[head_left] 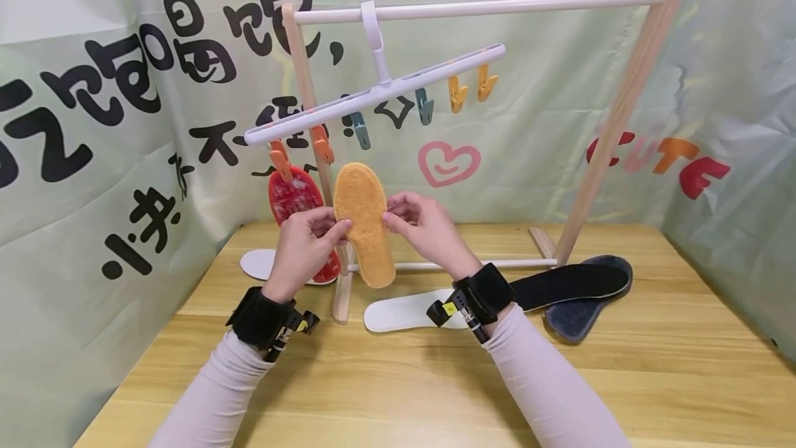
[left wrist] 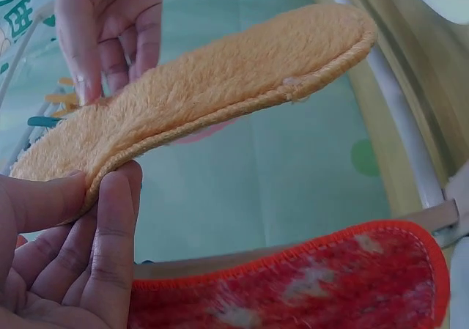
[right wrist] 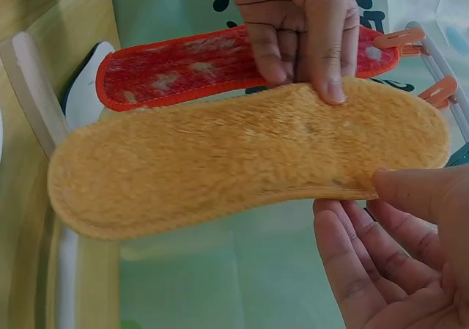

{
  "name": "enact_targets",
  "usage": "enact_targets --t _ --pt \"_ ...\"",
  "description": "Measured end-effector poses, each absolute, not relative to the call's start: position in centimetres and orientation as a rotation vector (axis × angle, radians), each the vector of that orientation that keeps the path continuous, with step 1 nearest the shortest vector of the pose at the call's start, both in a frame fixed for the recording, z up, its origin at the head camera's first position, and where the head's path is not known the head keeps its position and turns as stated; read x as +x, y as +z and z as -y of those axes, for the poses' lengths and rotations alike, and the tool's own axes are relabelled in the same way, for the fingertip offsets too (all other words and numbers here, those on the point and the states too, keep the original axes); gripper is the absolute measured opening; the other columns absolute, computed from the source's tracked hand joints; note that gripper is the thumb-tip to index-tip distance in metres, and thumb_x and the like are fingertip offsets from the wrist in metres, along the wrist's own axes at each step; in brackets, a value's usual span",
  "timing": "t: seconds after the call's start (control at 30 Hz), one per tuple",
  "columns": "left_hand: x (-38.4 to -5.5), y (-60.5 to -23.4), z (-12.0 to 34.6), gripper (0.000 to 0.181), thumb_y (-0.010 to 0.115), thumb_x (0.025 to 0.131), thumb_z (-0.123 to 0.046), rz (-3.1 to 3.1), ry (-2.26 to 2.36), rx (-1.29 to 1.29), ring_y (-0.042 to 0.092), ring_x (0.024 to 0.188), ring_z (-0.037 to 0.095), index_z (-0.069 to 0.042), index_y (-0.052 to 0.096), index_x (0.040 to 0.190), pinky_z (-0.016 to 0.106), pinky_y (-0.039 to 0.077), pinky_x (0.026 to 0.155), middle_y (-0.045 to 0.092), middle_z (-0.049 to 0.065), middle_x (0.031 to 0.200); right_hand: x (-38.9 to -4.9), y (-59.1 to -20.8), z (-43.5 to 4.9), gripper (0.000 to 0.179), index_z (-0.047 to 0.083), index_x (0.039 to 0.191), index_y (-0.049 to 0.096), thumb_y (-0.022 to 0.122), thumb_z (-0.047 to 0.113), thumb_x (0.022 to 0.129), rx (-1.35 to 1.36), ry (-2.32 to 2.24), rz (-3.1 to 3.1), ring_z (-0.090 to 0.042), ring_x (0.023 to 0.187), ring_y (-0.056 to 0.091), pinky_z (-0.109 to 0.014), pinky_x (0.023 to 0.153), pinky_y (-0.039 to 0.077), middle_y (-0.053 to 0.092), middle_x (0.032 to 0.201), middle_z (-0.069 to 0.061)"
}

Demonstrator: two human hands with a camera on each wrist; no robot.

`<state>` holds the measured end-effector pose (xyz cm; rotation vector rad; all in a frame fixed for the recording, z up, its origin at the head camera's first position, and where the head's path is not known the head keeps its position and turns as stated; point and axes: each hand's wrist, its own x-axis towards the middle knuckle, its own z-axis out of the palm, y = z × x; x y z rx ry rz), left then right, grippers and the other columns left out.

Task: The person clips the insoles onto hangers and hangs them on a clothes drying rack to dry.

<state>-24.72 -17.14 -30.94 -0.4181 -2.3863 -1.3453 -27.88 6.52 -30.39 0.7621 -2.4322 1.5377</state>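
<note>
A fuzzy orange-yellow insole [head_left: 361,227] is held upright between both hands, below the left half of a white clip hanger [head_left: 348,104]. My left hand [head_left: 305,244] pinches its left edge between thumb and fingers. At the opposite edge, my right hand [head_left: 429,230] pinches it the same way, as the right wrist view of the insole [right wrist: 249,164] also shows. Just left of it hangs a red and white insole [head_left: 292,196], gripped at the top by an orange clip [head_left: 281,160]. A second orange clip [head_left: 322,145] hangs bare above the orange-yellow insole.
The hanger hooks over a rack's white bar [head_left: 485,5] and tilts, left end low. Teal clips [head_left: 425,106] and yellow clips [head_left: 457,94] hang along it. On the wooden table lie a white insole [head_left: 404,310], a black one [head_left: 566,287] and a dark grey one [head_left: 575,323].
</note>
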Motion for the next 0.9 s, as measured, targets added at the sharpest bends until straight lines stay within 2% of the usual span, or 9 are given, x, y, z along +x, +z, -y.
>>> enact_targets --t 0.1,0.2,0.4,0.63,0.73,0.9 --pt "-24.6 -30.9 17.5 0.020 0.077 0.101 -0.022 2.387 -1.333 -0.406 0.080 0.080 0.022 -0.004 0.080 0.109 0.020 0.062 0.070 0.083 0.014 0.094 -27.9 -29.9 -6.2 0.028 0.007 0.128 0.070 0.074 0.020 0.104 0.778 1.513 2.427 -0.027 0.098 0.077 -0.029 0.079 0.054 0.080 0.106 -0.010" --pt "-24.5 -30.9 17.7 0.019 0.077 0.101 -0.022 2.386 -1.323 -0.401 0.080 0.078 0.019 -0.004 0.080 0.107 0.020 0.061 0.069 0.083 0.015 0.093 -27.8 -29.4 -6.0 0.031 0.008 0.132 0.069 0.073 0.021 0.104 0.785 1.503 2.426 -0.026 0.101 0.077 -0.033 0.083 0.056 0.079 0.109 -0.010" --pt "-24.5 -30.8 17.9 0.020 0.077 0.101 -0.022 2.380 -1.307 -0.411 0.081 0.079 0.025 -0.003 0.079 0.105 0.020 0.061 0.069 0.083 0.015 0.092 -27.7 -28.4 -5.3 0.039 0.006 0.140 0.065 0.073 0.021 0.105 0.791 1.522 2.421 -0.025 0.113 0.074 -0.041 0.104 0.060 0.077 0.118 -0.011" --pt "-24.6 -30.9 18.1 0.021 0.077 0.102 -0.023 2.378 -1.322 -0.398 0.081 0.084 0.036 -0.002 0.079 0.107 0.018 0.061 0.070 0.083 0.016 0.093 -27.5 -26.7 -4.0 0.049 0.006 0.150 0.058 0.070 0.022 0.106 0.847 1.533 2.394 -0.026 0.129 0.070 -0.040 0.113 0.056 0.072 0.136 -0.012" --pt "-24.6 -30.9 18.2 0.021 0.077 0.101 -0.024 2.387 -1.306 -0.383 0.081 0.082 0.034 -0.004 0.079 0.106 0.019 0.060 0.070 0.083 0.015 0.091 -27.3 -26.0 -3.5 0.053 0.005 0.154 0.054 0.069 0.023 0.107 0.885 1.538 2.381 -0.026 0.133 0.068 -0.041 0.116 0.053 0.069 0.142 -0.013" --pt "-24.7 -30.9 18.3 0.020 0.077 0.102 -0.025 2.395 -1.275 -0.380 0.079 0.076 0.020 -0.005 0.079 0.104 0.021 0.059 0.069 0.082 0.012 0.089 -27.2 -24.9 -2.7 0.055 0.006 0.157 0.051 0.067 0.024 0.108 0.927 1.509 2.362 -0.026 0.138 0.064 -0.041 0.119 0.051 0.064 0.151 -0.013"
